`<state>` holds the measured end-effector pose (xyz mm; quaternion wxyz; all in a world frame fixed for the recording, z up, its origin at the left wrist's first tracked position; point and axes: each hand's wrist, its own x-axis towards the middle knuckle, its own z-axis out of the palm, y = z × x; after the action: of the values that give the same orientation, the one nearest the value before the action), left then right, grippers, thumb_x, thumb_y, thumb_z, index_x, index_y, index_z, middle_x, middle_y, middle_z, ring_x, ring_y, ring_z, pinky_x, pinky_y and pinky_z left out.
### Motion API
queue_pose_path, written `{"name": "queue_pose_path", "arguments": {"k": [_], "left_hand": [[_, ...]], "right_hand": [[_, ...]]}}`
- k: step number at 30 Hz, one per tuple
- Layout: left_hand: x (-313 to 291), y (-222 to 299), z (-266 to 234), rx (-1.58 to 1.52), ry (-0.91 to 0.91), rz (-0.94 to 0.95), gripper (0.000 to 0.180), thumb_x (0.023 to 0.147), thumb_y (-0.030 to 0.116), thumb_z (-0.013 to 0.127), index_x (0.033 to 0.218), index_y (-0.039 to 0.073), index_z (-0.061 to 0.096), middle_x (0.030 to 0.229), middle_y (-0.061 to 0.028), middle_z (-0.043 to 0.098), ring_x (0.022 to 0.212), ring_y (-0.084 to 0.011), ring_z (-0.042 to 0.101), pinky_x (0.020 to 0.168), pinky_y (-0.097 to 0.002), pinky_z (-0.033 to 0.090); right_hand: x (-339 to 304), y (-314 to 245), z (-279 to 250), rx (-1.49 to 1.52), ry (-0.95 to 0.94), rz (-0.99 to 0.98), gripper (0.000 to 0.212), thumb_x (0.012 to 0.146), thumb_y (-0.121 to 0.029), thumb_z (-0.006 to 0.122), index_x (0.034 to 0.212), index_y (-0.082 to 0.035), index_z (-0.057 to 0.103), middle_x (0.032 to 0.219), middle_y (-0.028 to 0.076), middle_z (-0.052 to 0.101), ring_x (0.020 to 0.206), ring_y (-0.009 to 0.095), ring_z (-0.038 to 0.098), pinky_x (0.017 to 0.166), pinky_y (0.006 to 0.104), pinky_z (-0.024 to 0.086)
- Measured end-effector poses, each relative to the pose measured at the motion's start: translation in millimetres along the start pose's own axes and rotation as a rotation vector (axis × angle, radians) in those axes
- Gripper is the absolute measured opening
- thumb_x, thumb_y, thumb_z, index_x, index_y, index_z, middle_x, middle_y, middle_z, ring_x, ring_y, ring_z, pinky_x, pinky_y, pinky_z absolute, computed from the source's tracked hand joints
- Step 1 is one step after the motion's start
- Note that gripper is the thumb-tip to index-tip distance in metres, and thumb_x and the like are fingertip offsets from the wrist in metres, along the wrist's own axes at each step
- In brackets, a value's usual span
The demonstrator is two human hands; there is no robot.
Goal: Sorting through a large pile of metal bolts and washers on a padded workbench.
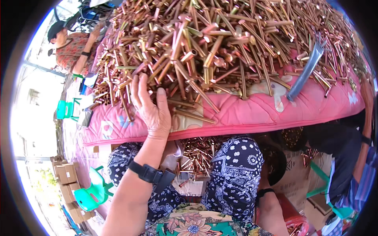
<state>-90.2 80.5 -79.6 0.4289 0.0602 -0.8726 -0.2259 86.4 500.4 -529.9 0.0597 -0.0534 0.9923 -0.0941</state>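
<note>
A large heap of long, brassy-pink bolts (212,47) lies on a pink quilted cloth (244,114) in front of me. My left hand (151,106) is at the near left edge of the heap, palm down. Its fingers stretch forward against the bolts, with the thumb apart and nothing held. Several bolts lie loose beside the thumb. My right forearm comes in at the lower right, with a black band on the wrist. My right hand (264,179) is low beside my right knee, in shadow and mostly hidden; its fingers do not show.
Between my knees sits a cardboard box (193,188) with more bolts. A bluish tube-like piece (305,72) rests on the cloth's right part. People work at left and right. Green chairs (92,190) and stacked cartons (67,177) stand at left; a red bag (291,216) lies at lower right.
</note>
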Motion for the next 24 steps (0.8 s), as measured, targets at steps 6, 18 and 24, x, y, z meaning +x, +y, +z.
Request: {"name": "queue_pose_path", "arguments": {"k": [6, 18, 24], "left_hand": [[2, -3, -19, -0.006, 0.05, -0.042, 0.045, 0.088, 0.022, 0.054, 0.127, 0.003, 0.044, 0.133, -0.0179, 0.039, 0.124, -0.0335, 0.034, 0.105, -0.0425, 0.024], [1, -11, -99, -0.234, 0.126, -0.217, 0.04, 0.093, 0.016, 0.046, 0.132, 0.006, 0.04, 0.127, -0.0089, 0.048, 0.119, -0.0173, 0.043, 0.097, -0.0309, 0.036], [-15, -9, -116, -0.428, 0.033, -0.367, 0.036, 0.09, 0.006, 0.052, 0.125, 0.003, 0.046, 0.119, -0.0096, 0.054, 0.112, -0.0175, 0.049, 0.098, -0.0317, 0.035]], "right_hand": [[-25, -16, -5, 0.203, 0.048, 0.001, 0.053, 0.077, -0.017, 0.064, 0.126, -0.006, 0.048, 0.124, 0.022, 0.045, 0.112, 0.032, 0.048, 0.093, 0.0409, 0.04], [-58, -31, -61, 0.52, 0.008, 0.155, 0.048, 0.079, -0.017, 0.063, 0.124, -0.005, 0.05, 0.117, 0.019, 0.05, 0.103, 0.029, 0.052, 0.086, 0.0372, 0.043], [-44, -32, -96, 0.68, -0.021, 0.296, 0.046, 0.079, -0.017, 0.063, 0.123, -0.005, 0.051, 0.113, 0.018, 0.052, 0.099, 0.027, 0.054, 0.083, 0.0354, 0.045]]}}
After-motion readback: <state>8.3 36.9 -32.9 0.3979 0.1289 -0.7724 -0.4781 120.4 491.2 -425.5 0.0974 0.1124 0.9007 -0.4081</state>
